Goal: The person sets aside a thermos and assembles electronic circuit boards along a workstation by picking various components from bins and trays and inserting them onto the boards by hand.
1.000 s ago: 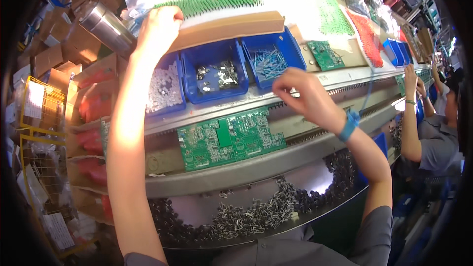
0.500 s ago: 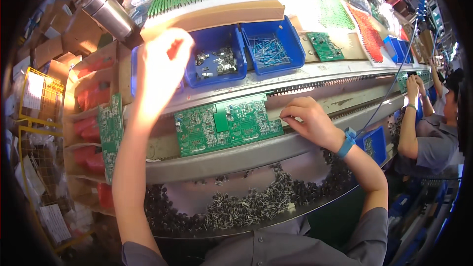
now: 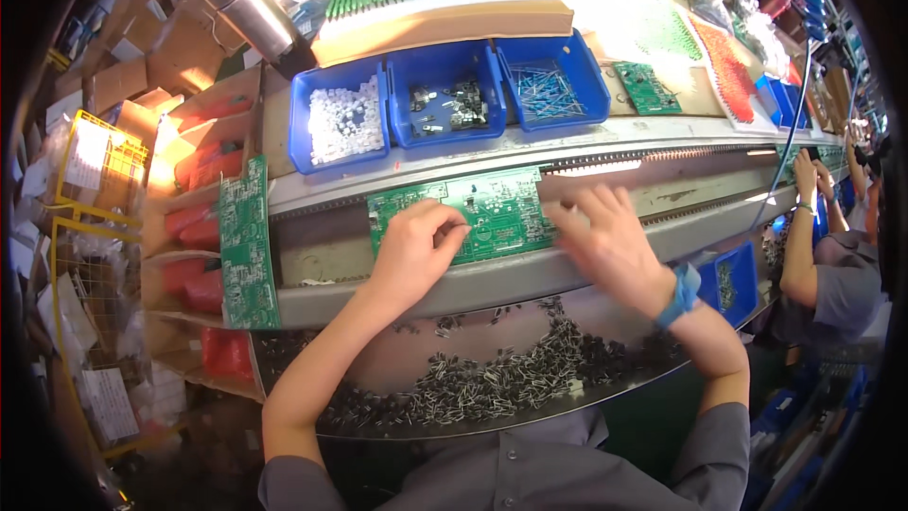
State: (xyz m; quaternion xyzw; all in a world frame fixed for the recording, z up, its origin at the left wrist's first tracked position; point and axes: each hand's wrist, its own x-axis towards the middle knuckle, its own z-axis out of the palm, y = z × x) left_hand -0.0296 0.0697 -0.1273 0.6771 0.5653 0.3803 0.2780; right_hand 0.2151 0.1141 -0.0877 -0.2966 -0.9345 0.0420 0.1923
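A green circuit board (image 3: 501, 218) lies in the conveyor track in front of me. Over its left part is my left hand (image 3: 416, 244), thumb and fingertips pinched together; whatever sits between them is too small to make out. My right hand (image 3: 610, 246), with a blue band (image 3: 680, 295) at the wrist, hovers by the board's right end. Motion smears its fingers, so its grip is unclear. Behind the track stand three blue bins: one of white plastic pieces (image 3: 345, 123), one of small metal parts (image 3: 465, 106), one of blue-bodied leaded components (image 3: 549, 95).
Black leaded components (image 3: 501, 374) are heaped in the tray along my front edge. Another board (image 3: 248, 246) stands at the left by a carton with red bags (image 3: 196, 222). A steel flask (image 3: 248, 9) is at the back left. At the right, a co-worker (image 3: 823, 270) reaches to the line.
My left hand has come down from above the bins to the board, uncovering the bin of white pieces. My right hand has lifted slightly and its fingers have shifted. The view has shifted a little.
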